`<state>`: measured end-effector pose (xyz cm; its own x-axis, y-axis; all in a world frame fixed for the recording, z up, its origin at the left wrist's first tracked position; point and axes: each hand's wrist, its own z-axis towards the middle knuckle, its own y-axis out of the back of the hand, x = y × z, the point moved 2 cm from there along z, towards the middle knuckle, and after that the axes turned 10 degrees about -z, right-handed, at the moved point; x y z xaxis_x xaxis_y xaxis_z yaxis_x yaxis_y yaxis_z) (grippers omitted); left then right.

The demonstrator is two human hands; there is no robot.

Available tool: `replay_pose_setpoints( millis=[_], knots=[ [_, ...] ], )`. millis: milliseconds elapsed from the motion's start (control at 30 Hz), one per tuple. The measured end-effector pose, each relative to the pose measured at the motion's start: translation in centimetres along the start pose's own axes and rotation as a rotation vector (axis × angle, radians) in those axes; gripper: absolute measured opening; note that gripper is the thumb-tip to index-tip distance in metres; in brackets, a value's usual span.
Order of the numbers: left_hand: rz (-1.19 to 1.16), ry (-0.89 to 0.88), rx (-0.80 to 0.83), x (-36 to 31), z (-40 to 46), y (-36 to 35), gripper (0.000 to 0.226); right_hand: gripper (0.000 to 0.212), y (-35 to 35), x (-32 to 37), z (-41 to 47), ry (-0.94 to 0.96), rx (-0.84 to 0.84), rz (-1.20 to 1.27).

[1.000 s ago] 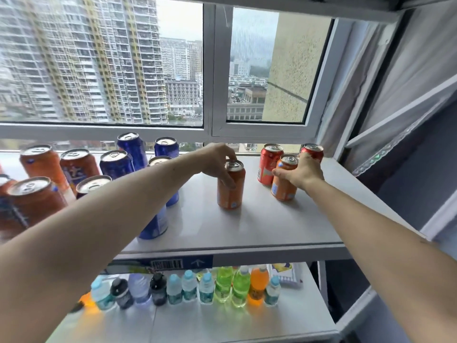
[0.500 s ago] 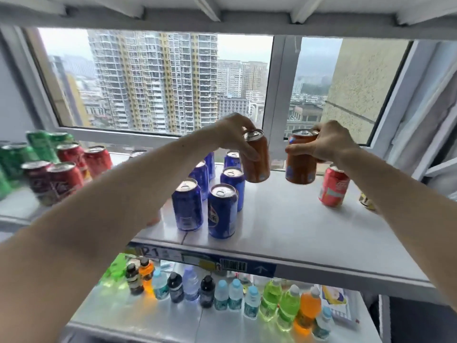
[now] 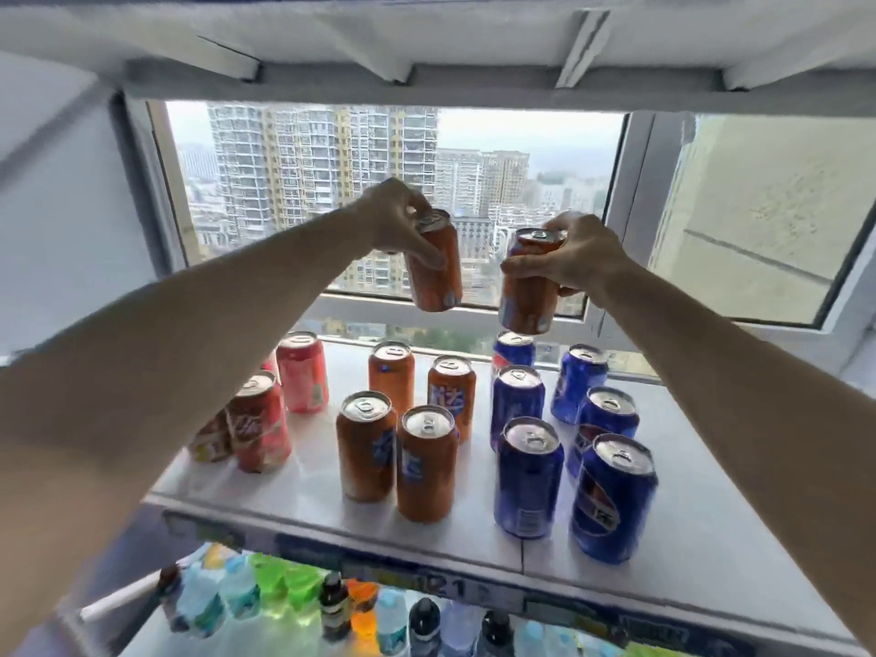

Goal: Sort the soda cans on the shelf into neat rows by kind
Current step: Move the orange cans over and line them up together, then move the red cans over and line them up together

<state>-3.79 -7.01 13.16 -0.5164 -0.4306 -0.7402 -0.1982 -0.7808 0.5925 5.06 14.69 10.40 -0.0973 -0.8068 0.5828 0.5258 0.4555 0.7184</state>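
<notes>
Orange can [image 3: 435,263] in each hand [image 3: 396,220]

We have lifted both orange cans off the shelf [image 3: 474,533]: the left hand [image 3: 396,220] and right hand [image 3: 576,258] now hold them high above the standing orange cans [image 3: 403,419] and blue cans [image 3: 569,443].

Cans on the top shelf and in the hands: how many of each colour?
Orange cans: 6, one in the left hand, one in the right hand, 4 standing.
Blue cans: 6.
Red cans: 3 visible; the left arm may hide more.
Total: 15 visible.
</notes>
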Motion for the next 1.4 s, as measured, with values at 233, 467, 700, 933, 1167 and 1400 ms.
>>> replay_pose_setpoints(
  millis=[233, 467, 700, 933, 1167, 1400],
  knots=[
    [0.085, 0.056, 0.056, 9.3, 5.1, 0.5, 0.079, 0.079, -9.0, 1.4, 2.9, -0.1, 0.098, 0.003],
    [0.132, 0.117, 0.11, 15.0, 8.2, -3.3, 0.081, 0.053, -15.4, -1.0, 5.4, -0.197, 0.152, -0.149],
    [0.239, 0.185, 0.236, 16.7, 8.3, -5.6, 0.079, 0.058, -17.8, -1.5, 5.3, -0.205, 0.282, -0.336],
    [0.28, 0.242, 0.31, 17.3, 7.3, -6.5, 0.075, 0.054, -17.9, -1.3, 4.5, -0.236, 0.317, -0.424],
    [0.265, 0.217, 0.357, 17.1, 6.7, -6.4, 0.071, 0.063, -17.4, -1.3, 3.6, -0.217, 0.315, -0.444],
    [0.032, 0.176, 0.284, 13.9, 7.4, -5.0, 0.066, 0.065, -12.0, -1.0, 2.9, -0.176, 0.202, -0.292]
  ],
)
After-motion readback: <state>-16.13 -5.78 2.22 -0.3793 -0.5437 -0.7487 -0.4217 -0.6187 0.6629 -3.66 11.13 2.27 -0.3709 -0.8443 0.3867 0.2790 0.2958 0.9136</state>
